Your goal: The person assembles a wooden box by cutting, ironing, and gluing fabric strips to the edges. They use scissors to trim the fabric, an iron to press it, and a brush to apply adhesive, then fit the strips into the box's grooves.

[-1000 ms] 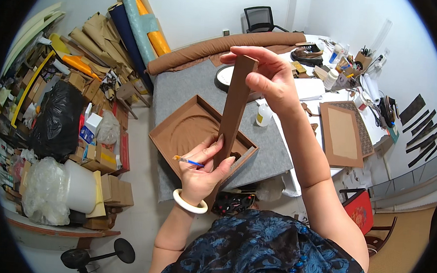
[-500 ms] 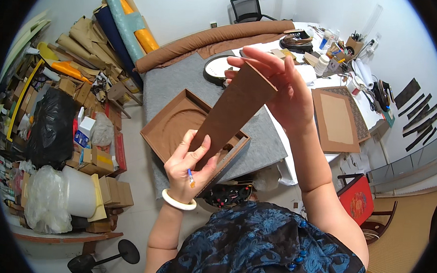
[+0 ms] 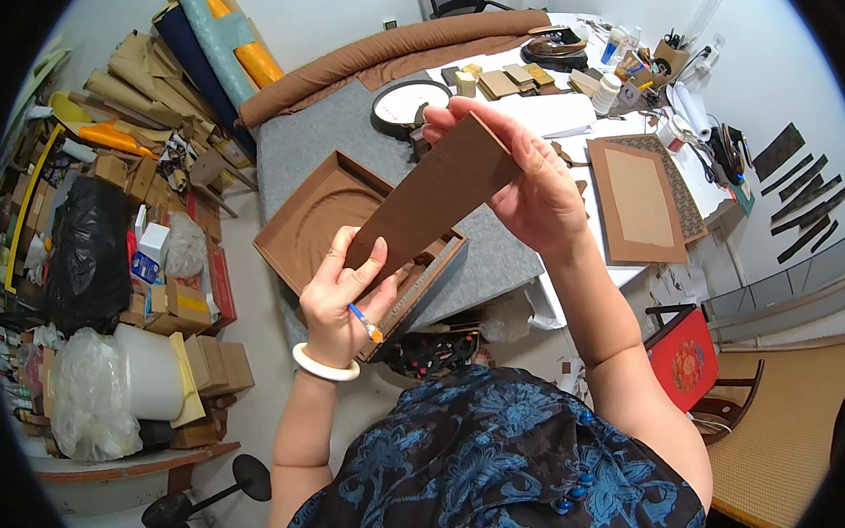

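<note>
Panel, brown and flat, held aslant above an open box near the middle of the frame.
In the head view, the left hand, left of centre, pinches the panel's lower end, its grip narrow between thumb and fingers; a slim blue tool with an orange end is tucked in that hand, and a white bangle circles the wrist. The right hand, right of centre, curves loosely about the upper end; whether its grip bears on the panel, I cannot tell. Beneath, the box, brown inside, rests on the grey-covered tabletop. Toward upper centre, a round white dial lies near a long brown fabric roll.
</note>
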